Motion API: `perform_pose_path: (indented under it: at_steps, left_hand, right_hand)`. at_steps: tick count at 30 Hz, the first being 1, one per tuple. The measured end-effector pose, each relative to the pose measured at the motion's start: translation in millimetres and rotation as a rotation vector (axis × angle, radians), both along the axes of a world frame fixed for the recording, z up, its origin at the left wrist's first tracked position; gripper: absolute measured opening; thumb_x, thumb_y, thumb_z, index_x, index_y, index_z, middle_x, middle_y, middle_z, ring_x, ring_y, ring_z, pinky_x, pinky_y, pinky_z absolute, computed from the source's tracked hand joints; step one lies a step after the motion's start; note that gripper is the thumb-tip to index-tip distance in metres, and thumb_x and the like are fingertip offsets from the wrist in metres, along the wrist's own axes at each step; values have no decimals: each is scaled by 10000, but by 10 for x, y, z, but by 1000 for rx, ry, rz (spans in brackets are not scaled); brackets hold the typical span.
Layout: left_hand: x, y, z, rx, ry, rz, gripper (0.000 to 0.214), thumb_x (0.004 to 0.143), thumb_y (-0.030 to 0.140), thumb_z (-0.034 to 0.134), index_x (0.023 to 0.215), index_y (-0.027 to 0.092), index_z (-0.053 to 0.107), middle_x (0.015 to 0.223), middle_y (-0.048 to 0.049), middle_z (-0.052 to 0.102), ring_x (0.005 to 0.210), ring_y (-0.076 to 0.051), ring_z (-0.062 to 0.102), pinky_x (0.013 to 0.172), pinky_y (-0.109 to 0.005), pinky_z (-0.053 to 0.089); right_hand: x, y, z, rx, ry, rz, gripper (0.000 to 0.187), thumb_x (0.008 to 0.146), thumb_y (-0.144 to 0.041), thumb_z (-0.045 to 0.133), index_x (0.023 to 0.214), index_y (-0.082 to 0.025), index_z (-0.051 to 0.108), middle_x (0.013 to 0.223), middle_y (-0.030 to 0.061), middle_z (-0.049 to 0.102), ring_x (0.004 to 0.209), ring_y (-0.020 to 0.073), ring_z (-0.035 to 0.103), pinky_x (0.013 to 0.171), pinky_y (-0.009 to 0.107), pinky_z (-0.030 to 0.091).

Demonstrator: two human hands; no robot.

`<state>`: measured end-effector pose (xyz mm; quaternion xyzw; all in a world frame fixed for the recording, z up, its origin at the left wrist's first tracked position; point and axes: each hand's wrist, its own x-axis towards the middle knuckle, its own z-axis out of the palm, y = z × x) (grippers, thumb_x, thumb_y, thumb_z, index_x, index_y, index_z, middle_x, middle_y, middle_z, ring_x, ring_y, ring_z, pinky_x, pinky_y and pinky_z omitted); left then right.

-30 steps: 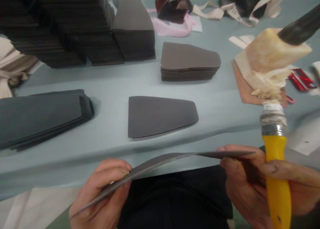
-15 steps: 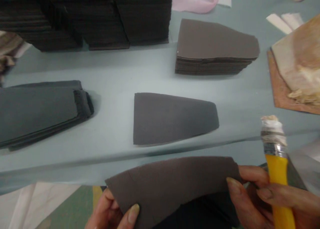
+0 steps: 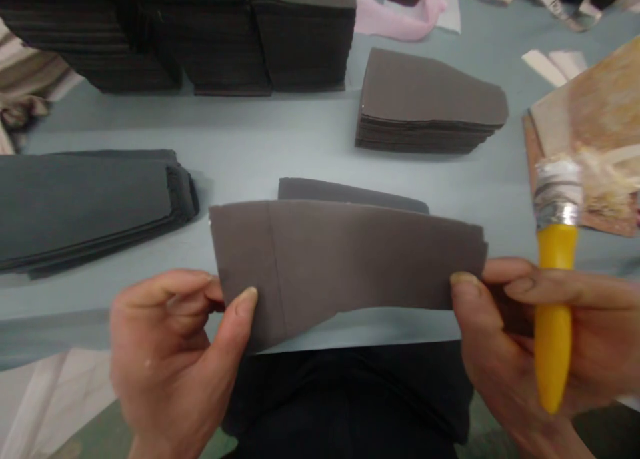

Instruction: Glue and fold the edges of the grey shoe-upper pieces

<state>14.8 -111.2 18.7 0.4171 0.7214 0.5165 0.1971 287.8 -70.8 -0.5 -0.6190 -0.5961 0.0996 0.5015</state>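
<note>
Between my two hands is a dark brown-grey flat cut piece, with a crease line near its left end. My left hand pinches its left edge between thumb and fingers. The right end is pinched by my right hand, which also keeps a yellow-handled brush between its fingers, bristles up and coated with something pale. Behind the held piece, a similar tapered piece lies on the table, mostly covered from view.
Tall dark stacks stand at the back left, and a lower stack of tapered pieces sits right of them. Dark green-grey pieces lie at left. A board with pale residue is at right, a pink strip at the back.
Both hands have raised the held piece up and forward, so it now covers most of the piece lying on the table. The brush has moved up with my right hand.
</note>
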Motion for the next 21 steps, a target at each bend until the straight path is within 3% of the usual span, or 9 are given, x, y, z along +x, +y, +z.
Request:
perform_pose_path:
  at_steps: [4, 6, 9, 14, 21]
  left_hand:
    - [-113, 421, 110, 92, 126, -95, 296, 758, 323, 876, 949, 237, 666, 846, 34, 661, 663, -90, 659, 610, -198, 552]
    - [-172, 576, 123, 69, 135, -233, 210, 815, 334, 865, 955, 224, 753, 816, 34, 679, 648, -60, 598, 566, -161, 466]
    - [-242, 753, 86, 44, 49, -432, 150, 835, 298, 854, 959, 224, 815, 775, 35, 723, 647, -57, 599, 574, -145, 455]
    - [-311, 928, -50, -21, -28, -603, 149, 834, 287, 859, 961, 212, 839, 807, 18, 773, 667, -61, 619, 605, -143, 486]
    - [-379, 1049, -229, -60, -91, -691, 168, 848, 310, 863, 972, 199, 842, 866, -4, 803, 704, -68, 653, 653, -157, 531]
  right_hand:
    - [-9, 392, 49, 200, -168, 36, 298, 772, -330, 883, 860, -249, 610, 809, -4, 691, 657, 168, 741, 540, 287, 619]
    - [17, 530, 42, 219, -186, 63, 252, 801, -312, 855, 889, -236, 631, 843, -5, 711, 599, 115, 685, 534, 257, 600]
    - [77, 672, 12, 253, -183, 105, 220, 801, -254, 827, 914, -230, 640, 828, -30, 703, 581, 89, 651, 527, 234, 572]
    - [190, 764, -66, 192, -123, 180, 221, 787, -226, 805, 928, -233, 635, 777, -58, 678, 582, 84, 621, 522, 228, 553]
    - [204, 782, -164, 142, -120, 221, 208, 790, -228, 790, 889, -236, 607, 703, -77, 593, 531, 69, 516, 496, 219, 451]
